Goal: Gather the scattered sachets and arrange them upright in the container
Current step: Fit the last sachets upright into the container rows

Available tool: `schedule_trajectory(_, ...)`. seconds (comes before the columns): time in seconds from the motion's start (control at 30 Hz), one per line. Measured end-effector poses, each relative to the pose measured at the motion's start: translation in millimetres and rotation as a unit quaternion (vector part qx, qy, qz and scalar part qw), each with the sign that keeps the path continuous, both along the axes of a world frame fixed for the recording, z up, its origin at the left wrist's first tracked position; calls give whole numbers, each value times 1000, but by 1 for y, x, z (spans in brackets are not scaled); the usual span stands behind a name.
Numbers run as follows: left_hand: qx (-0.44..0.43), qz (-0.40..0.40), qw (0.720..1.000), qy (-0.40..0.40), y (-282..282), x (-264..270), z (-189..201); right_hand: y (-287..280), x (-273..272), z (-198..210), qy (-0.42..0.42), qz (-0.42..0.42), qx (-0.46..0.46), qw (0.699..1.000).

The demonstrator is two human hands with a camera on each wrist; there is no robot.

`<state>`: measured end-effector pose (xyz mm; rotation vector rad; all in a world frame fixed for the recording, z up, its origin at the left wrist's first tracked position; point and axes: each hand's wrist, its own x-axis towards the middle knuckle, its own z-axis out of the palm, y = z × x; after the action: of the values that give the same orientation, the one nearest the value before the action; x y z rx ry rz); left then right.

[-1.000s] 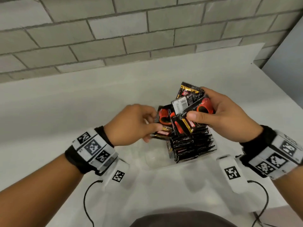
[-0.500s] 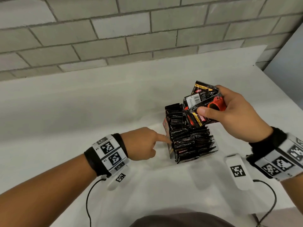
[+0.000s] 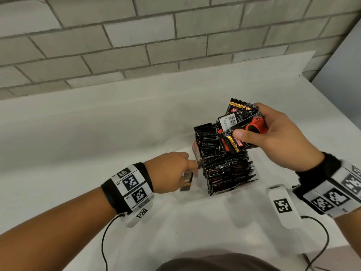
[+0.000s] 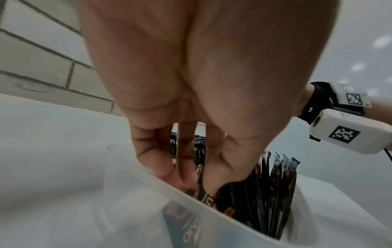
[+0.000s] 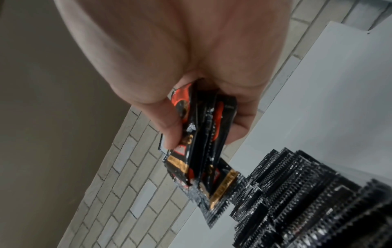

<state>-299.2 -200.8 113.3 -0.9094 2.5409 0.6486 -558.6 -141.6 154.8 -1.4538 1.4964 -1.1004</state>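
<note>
Translucent plastic makes the container hard to make out from your head view, where its walls nearly vanish against the white tabletop; only from your left wrist does the rim read clearly. Your left hand hides most of what it holds: its fingers are curled down inside the container, pinching a single sachet that stands on edge beside the packed row of sachets, and the blur keeps you from reading its print. That row stands upright and fills the right part of the container, its crimped tops showing. Your right hand hovers just above the far end of the row, thumb on top and fingers underneath clamping a fanned bundle of sachets, black with red and gold print, one showing a barcode. How many are in the bundle cannot be counted. Behind everything runs a grey brick wall. Marker-covered wristbands sit on both wrists, with white camera pods and black cables trailing toward you; your forearms cover the near tabletop.
</note>
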Motion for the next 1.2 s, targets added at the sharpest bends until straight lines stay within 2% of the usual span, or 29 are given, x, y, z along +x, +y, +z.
schedule_trajectory(0.13, -25, -36, 998, -42, 3, -2, -6, -1, 1, -1, 5, -1, 3, 1000)
schedule_trajectory(0.37, -127, -92, 983, -100, 5, -8, -14, 0, 0, 2, -1, 6, 0, 1000)
schedule_trajectory(0.5, -94, -117, 972, -181, 5, -9, -10, 1, -1, 4, 1, 6, -3, 1000)
schedule_trajectory(0.6, -70, -78, 986, -129, -6, -12, 4, 3, -2, 4, -2, 2, -3, 1000)
schedule_trajectory(0.7, -81, -39, 993, -74, -23, -20, 13, 3, -3, 2, -7, 1, 3, 1000)
schedule_trajectory(0.77, -81, -45, 992, -81, -30, -25, 11, 3, -3, 2, -7, 4, 2, 1000)
schedule_trajectory(0.93, -52, -100, 976, -186, -29, -33, -5, 2, -3, 2, -7, 12, -1, 1000)
schedule_trajectory(1.1, 26, -79, 986, -144, -29, -33, 4, 2, -6, 1, -5, 7, -1, 1000)
schedule_trajectory(1.2, 12, -68, 990, -126, -30, -31, 0, 1, -3, 1, -1, 11, 2, 1000)
